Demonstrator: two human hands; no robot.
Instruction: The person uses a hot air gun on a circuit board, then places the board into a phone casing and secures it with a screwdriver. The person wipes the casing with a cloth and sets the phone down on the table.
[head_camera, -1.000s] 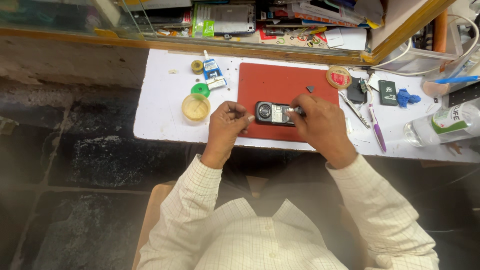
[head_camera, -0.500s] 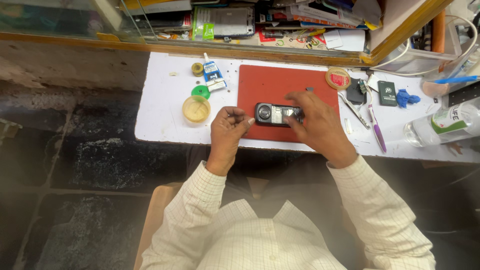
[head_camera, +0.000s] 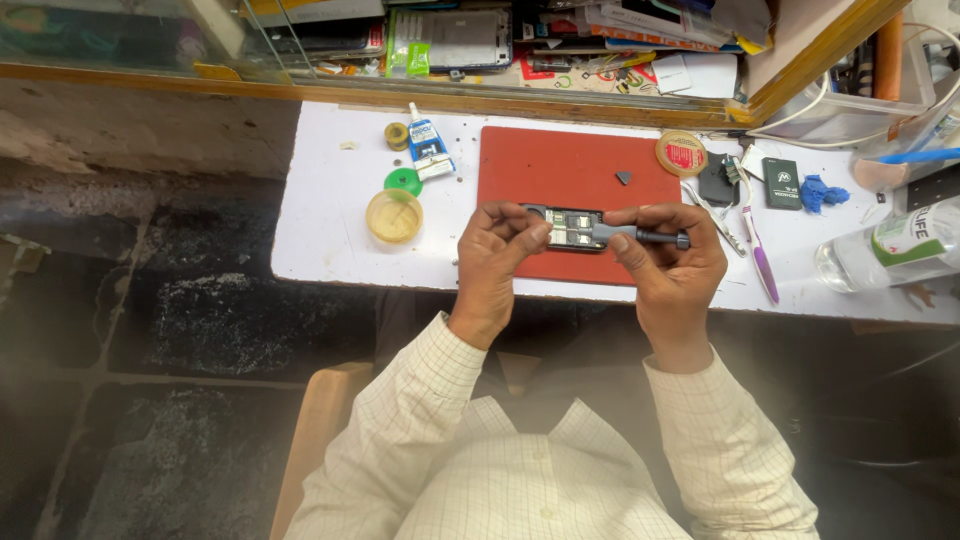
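Where the white worktop (head_camera: 330, 215) runs out over a dark, cracked stone floor (head_camera: 150, 330), a red mat (head_camera: 570, 175) lies near its middle, and above the mat's near edge both hands meet around a small opened phone (head_camera: 566, 228). The left hand (head_camera: 497, 248) has its grip pinched on the phone's left end, fingers curled over the top edge and thumb below. The right hand (head_camera: 672, 268) has its grip pressed together around a dark screwdriver (head_camera: 640, 236), which lies almost level with its tip at the phone's right end. The phone is held just above the mat; whether it touches the mat cannot be told.

To the left of the mat on the worktop stand a yellowish round tub (head_camera: 394, 215), a green cap (head_camera: 404, 181), a small roll of tape (head_camera: 397, 135) and a white and blue glue tube (head_camera: 428, 148). A small dark chip (head_camera: 624, 177) sits on the mat itself. To the right lie a round tape reel (head_camera: 682, 153), a black battery (head_camera: 781, 183), a crumpled blue rag (head_camera: 820, 192), a purple toothbrush (head_camera: 757, 250) and a clear plastic bottle (head_camera: 885, 255) on its side.

Behind the worktop a wooden-framed glass case (head_camera: 500, 95) holds stacked packets and papers. White cables (head_camera: 800, 110) trail at the far right. The person wears a pale checked shirt (head_camera: 540, 470) and sits on a wooden seat (head_camera: 315, 440).
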